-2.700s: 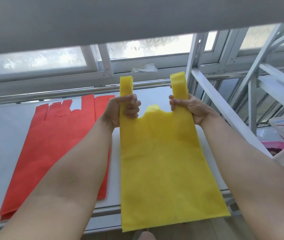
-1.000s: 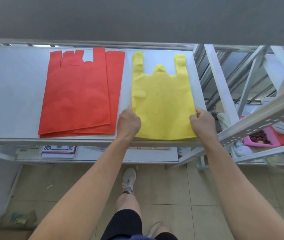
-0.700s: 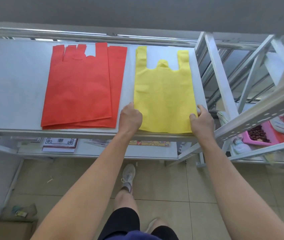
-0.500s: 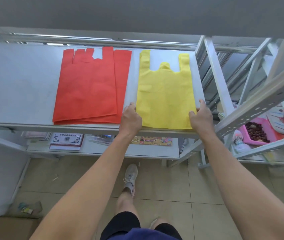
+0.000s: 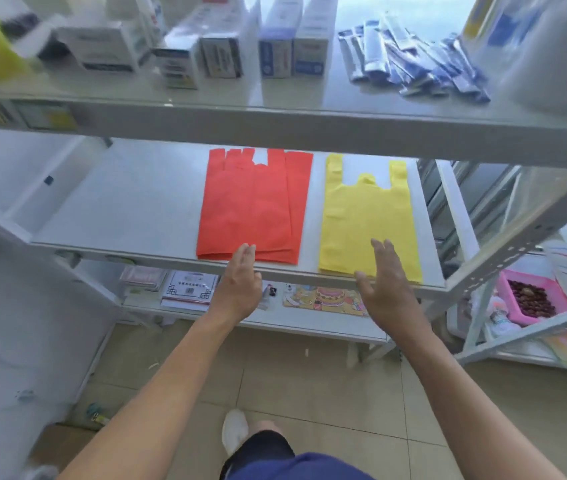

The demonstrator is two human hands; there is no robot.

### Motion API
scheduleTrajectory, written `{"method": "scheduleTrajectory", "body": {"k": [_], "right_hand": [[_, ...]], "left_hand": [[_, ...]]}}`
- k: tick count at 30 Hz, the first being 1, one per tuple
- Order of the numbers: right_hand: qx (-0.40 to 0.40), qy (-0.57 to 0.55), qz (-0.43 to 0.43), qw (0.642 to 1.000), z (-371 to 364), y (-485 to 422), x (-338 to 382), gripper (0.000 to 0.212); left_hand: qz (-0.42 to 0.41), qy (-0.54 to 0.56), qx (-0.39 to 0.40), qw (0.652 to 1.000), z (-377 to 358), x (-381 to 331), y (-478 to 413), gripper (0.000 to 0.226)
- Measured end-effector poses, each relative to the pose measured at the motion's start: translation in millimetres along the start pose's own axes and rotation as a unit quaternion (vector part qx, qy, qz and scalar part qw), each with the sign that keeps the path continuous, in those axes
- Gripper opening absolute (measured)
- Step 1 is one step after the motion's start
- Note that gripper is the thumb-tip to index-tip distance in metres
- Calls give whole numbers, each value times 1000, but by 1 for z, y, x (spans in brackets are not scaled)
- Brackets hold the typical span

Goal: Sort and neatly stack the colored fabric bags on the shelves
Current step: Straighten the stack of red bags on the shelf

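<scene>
**Both hands empty, fingers straight**

The left hand (image 5: pixel 240 285) is at the red pile's (image 5: pixel 250 206) front edge and the right hand (image 5: pixel 384 285) at the one yellow bag's (image 5: pixel 365 216); contact unclear. Pile and bag lie flat, just apart, on the middle shelf (image 5: pixel 136 202). The pile shows at least two bags.

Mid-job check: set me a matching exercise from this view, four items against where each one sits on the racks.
Things:
1. red bags
2. yellow bag
3. blue packets
4. pink tray

Places:
A. on the upper shelf, towards its right end
B. flat on the middle shelf, to the right of the other colour
C. in the side rack at far right, low down
D. on the middle shelf, stacked to the left of the other colour

Pairs: 1-D, 2-B, 3-A, 4-C
</scene>
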State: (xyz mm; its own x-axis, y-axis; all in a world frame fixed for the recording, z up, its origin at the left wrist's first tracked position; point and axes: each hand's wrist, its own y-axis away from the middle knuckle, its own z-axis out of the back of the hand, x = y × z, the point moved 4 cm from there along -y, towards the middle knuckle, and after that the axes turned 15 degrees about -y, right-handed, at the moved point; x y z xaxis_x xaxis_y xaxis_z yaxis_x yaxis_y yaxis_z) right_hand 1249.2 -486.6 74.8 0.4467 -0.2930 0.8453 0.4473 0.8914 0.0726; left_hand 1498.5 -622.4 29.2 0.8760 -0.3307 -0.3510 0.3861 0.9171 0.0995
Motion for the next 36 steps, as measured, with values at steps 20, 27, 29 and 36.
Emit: {"method": "scheduleTrajectory", "body": {"k": [20, 27, 29, 36], "right_hand": [[-9, -86, -154, 984, -185, -190, -21, 34], [-11, -226, -245, 943, -195, -239, -11, 21], [-11, -228, -249, 941, -200, -249, -4, 11], [0, -131, -184, 974, -206, -261, 1, 23]], "left_hand": [[-220, -173, -147, 949, -77, 31, -156, 16], [-142, -70, -150, 976, -79, 52, -168, 41], [-153, -38, -153, 976, -79, 55, -169, 44], [-246, -113, -226, 936, -47, 100, -128, 47]]}}
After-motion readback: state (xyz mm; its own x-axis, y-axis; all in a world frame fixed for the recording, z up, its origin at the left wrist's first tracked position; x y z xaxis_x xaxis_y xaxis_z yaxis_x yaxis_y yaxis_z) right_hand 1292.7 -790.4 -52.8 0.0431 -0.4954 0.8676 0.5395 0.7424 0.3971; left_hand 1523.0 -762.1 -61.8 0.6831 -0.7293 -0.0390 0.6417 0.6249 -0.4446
